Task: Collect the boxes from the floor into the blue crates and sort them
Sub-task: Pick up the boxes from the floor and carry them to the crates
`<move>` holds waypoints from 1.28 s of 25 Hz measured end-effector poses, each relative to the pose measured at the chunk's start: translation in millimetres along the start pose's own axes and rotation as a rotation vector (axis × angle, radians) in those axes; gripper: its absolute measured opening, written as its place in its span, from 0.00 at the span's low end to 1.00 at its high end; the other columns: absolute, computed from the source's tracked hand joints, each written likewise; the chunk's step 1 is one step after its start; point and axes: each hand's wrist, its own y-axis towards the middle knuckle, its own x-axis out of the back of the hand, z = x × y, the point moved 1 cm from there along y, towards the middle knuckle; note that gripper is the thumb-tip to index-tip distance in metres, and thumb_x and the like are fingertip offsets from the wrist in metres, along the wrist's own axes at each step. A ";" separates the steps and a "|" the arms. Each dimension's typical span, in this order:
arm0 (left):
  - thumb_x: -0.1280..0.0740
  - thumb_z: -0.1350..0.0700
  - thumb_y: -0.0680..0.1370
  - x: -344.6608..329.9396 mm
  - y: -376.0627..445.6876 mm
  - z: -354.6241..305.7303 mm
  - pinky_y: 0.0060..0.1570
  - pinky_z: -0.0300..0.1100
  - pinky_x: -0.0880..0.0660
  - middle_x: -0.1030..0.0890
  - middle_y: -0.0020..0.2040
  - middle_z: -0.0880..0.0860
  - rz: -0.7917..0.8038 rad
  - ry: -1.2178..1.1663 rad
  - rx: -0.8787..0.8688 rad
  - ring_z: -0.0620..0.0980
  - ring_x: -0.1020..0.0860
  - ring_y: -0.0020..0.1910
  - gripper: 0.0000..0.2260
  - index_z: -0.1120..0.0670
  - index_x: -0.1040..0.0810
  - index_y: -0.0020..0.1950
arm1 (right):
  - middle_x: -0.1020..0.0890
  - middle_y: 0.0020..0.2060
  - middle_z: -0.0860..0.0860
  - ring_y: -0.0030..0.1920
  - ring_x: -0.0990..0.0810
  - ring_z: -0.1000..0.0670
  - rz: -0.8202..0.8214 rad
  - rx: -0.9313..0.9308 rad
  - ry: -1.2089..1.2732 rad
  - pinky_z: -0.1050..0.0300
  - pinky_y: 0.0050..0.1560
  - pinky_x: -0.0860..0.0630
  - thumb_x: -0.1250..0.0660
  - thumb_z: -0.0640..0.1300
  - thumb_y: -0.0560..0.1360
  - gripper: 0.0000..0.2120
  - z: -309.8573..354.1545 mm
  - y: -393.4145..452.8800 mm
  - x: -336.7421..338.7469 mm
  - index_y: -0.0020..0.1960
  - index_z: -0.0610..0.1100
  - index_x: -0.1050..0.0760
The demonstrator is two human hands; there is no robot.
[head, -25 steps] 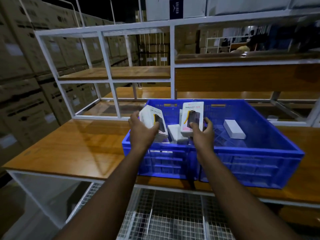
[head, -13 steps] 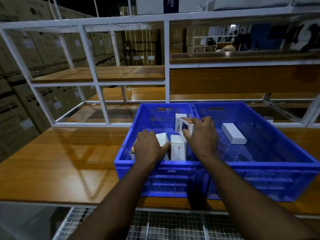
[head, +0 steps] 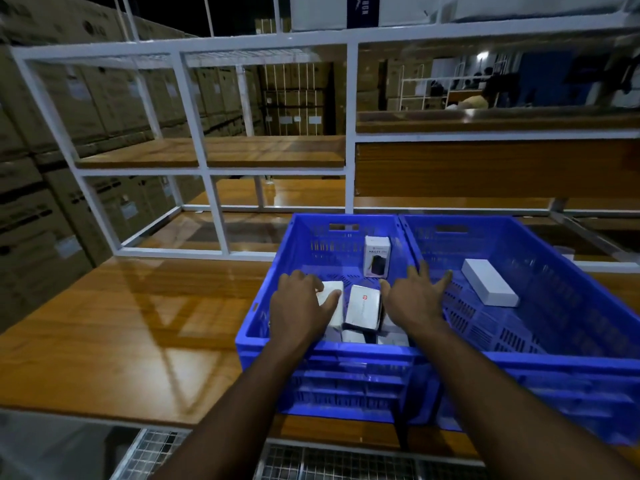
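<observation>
Two blue crates stand side by side on the wooden table, the left crate (head: 263, 299) and the right crate (head: 568, 271). In the left crate a white Halley box (head: 376, 256) stands upright against the far wall, and several white boxes lie near the front, one with a red logo (head: 363, 308). My left hand (head: 299, 308) rests on a plain white box (head: 332, 299), fingers curled over it. My right hand (head: 414, 299) hovers with fingers spread over the wall between the crates, holding nothing. A long white box (head: 490, 286) lies in the right crate.
The wooden table (head: 121, 323) stretches to the left of the crates. A white metal shelf frame (head: 207, 161) with wooden boards rises behind them. Stacked cardboard cartons (head: 38, 209) line the left. Wire mesh (head: 332, 462) lies below the table's front edge.
Both hands lowered the two Halley boxes into the left crate. The right hand let go of its box, which now stands at the back. The left hand has settled on a white box.
</observation>
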 end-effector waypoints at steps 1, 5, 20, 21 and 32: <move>0.33 0.38 0.76 0.3 1.0 1.2 0.49 0.48 0.25 0.20 0.54 0.49 0.000 -0.015 -0.003 0.52 0.26 0.58 0.18 0.50 0.18 0.55 | 0.35 0.75 0.43 0.79 0.50 0.41 0.028 0.041 -0.020 0.23 0.71 0.57 0.52 0.57 0.84 0.25 0.5 1.9 -1.5 0.60 0.46 0.20; 0.34 0.39 0.78 -1.5 -0.3 -0.5 0.54 0.49 0.25 0.19 0.56 0.49 0.024 0.056 -0.038 0.53 0.25 0.60 0.18 0.50 0.18 0.58 | 0.29 0.71 0.44 0.78 0.48 0.39 0.133 0.133 -0.093 0.21 0.69 0.59 0.41 0.53 0.80 0.14 4.0 6.4 -4.4 0.53 0.48 0.19; 0.32 0.46 0.77 31.7 -55.5 2.9 0.45 0.44 0.27 0.18 0.49 0.47 -0.304 0.007 0.176 0.48 0.22 0.51 0.10 0.50 0.19 0.52 | 0.20 0.47 0.47 0.53 0.24 0.45 -0.292 0.469 0.738 0.48 0.51 0.26 0.35 0.52 0.78 0.10 58.3 -46.0 17.4 0.49 0.46 0.19; 0.33 0.46 0.78 39.0 -64.6 8.2 0.45 0.44 0.27 0.18 0.49 0.46 -0.317 0.029 0.196 0.48 0.23 0.51 0.10 0.49 0.19 0.53 | 0.21 0.47 0.48 0.52 0.24 0.45 -0.334 0.501 0.744 0.48 0.51 0.26 0.35 0.51 0.78 0.10 66.0 -53.5 19.0 0.50 0.47 0.20; 0.33 0.48 0.79 100.0 -235.2 78.3 0.42 0.43 0.24 0.18 0.49 0.47 -0.365 0.165 0.704 0.47 0.19 0.46 0.08 0.49 0.19 0.52 | 0.23 0.48 0.48 0.52 0.25 0.44 -0.150 1.162 0.711 0.46 0.49 0.27 0.37 0.52 0.74 0.10 173.8 -203.2 -7.1 0.50 0.48 0.22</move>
